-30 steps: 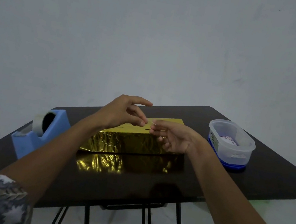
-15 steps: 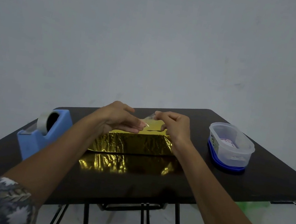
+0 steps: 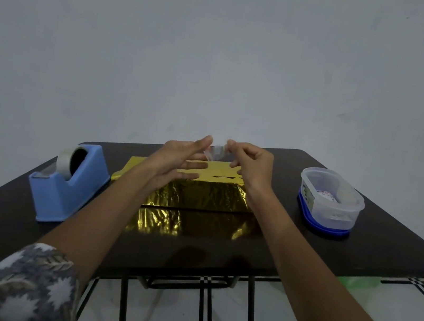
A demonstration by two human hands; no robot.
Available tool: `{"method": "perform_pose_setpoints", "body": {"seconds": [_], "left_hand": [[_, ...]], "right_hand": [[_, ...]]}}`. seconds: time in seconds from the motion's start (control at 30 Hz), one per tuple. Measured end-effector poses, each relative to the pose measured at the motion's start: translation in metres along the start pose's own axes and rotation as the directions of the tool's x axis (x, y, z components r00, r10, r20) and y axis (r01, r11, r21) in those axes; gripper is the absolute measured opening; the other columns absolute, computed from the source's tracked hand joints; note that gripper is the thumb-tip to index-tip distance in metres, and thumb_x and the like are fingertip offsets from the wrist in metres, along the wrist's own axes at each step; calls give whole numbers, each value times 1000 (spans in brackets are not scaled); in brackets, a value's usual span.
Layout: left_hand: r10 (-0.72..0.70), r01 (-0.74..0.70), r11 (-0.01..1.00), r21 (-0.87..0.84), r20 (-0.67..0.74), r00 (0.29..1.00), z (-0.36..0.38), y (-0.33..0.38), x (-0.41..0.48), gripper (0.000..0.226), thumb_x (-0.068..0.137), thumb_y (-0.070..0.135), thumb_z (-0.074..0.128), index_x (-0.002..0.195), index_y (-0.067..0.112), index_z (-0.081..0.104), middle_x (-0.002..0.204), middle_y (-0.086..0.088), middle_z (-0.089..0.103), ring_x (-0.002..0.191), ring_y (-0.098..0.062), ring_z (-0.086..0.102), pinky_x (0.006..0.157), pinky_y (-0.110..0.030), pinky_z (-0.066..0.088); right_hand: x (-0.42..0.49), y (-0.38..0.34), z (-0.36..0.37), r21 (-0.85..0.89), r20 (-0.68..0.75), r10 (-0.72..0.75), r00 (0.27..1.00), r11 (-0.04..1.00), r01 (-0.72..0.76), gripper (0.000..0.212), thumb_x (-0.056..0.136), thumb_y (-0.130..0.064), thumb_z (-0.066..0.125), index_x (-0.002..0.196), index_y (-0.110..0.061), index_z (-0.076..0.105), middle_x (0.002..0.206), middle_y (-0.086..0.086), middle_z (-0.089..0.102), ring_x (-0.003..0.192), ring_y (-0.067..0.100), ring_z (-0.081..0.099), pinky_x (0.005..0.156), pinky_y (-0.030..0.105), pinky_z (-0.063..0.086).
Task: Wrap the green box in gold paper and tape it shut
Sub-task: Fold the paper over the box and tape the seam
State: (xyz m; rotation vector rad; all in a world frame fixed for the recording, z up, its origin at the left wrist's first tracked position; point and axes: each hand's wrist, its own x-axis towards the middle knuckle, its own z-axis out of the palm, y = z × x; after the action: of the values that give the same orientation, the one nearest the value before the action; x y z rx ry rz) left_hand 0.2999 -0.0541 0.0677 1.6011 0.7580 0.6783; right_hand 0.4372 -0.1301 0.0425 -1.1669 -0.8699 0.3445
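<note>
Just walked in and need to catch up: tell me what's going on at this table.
A person is wrapping a box, which is already covered in gold paper, on a dark table. Both hands are raised just above it. The right hand pinches a short piece of clear tape, and the left hand, fingers straight, is at the tape's other end. The tape is not yet on the paper. A blue dispenser stands to the left and a plastic container to the right.

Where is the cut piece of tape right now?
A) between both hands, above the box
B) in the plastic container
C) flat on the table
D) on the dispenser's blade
A: the tape piece is pinched by the right hand and touched by fingertips of the left hand, above the gold-wrapped box.
</note>
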Motion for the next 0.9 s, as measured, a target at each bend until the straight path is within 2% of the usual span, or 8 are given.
{"method": "perform_pose_setpoints", "body": {"seconds": [0.13,0.27,0.33,0.43,0.5,0.57,0.83,0.9], "left_hand": [[2,-4,999,-35,-50,999,13,-3,5,35,74,30,76,101,9,70,89,-2,73,88,-15,68,82,-32,54],[-33,28,999,-32,-148,989,5,-11,11,17,73,19,77,85,8,70,75,-1,72,77,-13,68,79,-29,54],[-50,49,999,-8,-179,983,-6,-13,14,16,72,19,78,83,10,70,74,-1,72,76,-12,68,74,-27,54],[-109,113,993,31,-110,988,-17,-11,17,23,72,24,78,88,11,70,74,1,73,76,-12,69,68,-25,53],[-157,159,984,79,-32,987,-11,-10,21,27,71,30,76,90,12,71,77,2,73,77,-12,68,69,-25,53],[-187,185,973,139,-1,982,0,-7,27,28,72,35,76,89,14,71,78,2,72,77,-12,67,69,-24,53],[-155,187,905,382,-113,981,28,8,52,28,75,34,77,81,12,62,70,1,65,63,-8,62,45,-13,45],[-172,205,891,405,-116,978,31,12,54,28,77,34,76,81,11,60,71,1,64,64,-8,61,46,-13,44]], "right_hand": [[-2,3,0,-4,9,25,1000,1000,-25,15,86,-24,66,83,-10,72,73,-8,66,51,2,50,62,20,43],[-4,8,-15,-483,-132,-149,980,873,68,28,89,-36,60,103,-15,72,93,-6,70,76,3,56,65,18,43],[1,8,-32,-544,-203,-177,963,838,39,38,93,-41,52,119,-16,63,111,-2,67,92,7,58,77,24,44],[17,24,-51,-455,-153,205,967,854,-253,70,88,-49,56,142,-12,34,139,8,47,127,26,45,100,40,39],[24,38,-49,-253,-49,493,868,835,-489,90,77,-53,67,143,-6,26,143,14,40,129,32,42,104,45,38],[29,46,-46,-113,69,603,795,796,-594,102,68,-55,75,143,-5,28,142,15,42,128,33,42,106,49,37],[35,51,-39,-173,145,655,742,755,-632,70,69,-42,78,123,-7,48,125,11,55,120,28,48,106,44,37],[34,51,-39,-171,156,653,741,757,-631,55,75,-33,76,117,-7,50,101,7,60,99,23,57,90,37,48]]}}
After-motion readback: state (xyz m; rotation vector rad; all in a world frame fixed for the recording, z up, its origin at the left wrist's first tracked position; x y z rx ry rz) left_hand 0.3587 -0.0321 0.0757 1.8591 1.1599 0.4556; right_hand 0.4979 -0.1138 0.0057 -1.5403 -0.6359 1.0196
